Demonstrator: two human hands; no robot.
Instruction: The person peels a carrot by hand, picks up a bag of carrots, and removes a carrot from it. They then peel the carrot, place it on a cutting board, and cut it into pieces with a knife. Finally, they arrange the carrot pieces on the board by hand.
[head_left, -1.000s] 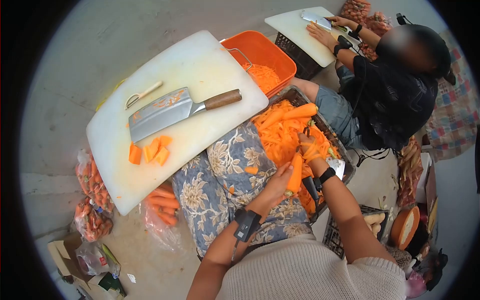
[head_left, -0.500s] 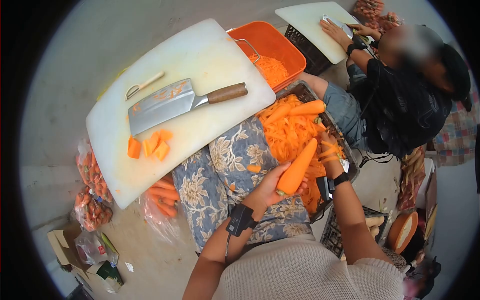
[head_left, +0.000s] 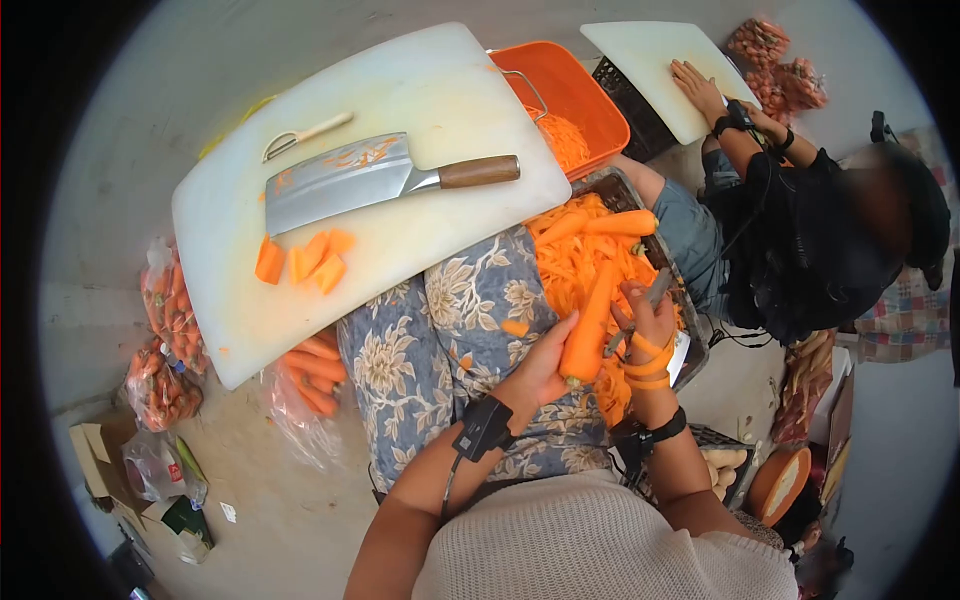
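Note:
My left hand (head_left: 543, 362) is wrapped round the thick end of a large peeled carrot (head_left: 590, 328), which points up and away from me. My right hand (head_left: 650, 335) grips a grey peeler (head_left: 657, 288) beside the carrot; its head is partly hidden by my fingers. Orange peel strips (head_left: 650, 365) hang over the back of this hand. Beneath both hands is a dark crate (head_left: 690, 290) heaped with carrot peelings (head_left: 570, 270), with whole peeled carrots (head_left: 622, 222) lying on top.
A white cutting board (head_left: 400, 75) bears a cleaver (head_left: 340, 185), a pale peeler (head_left: 305, 136) and carrot chunks (head_left: 325, 262). Behind it stands an orange bin (head_left: 600, 110) of shredded carrot. Bagged carrots (head_left: 315, 375) lie on the floor. A co-worker (head_left: 800, 220) sits at another board (head_left: 650, 60).
My right hand has come up out of the peelings and turned, now showing the peeler close to the carrot. The carrot stands more upright in my left hand. The co-worker's hands have shifted.

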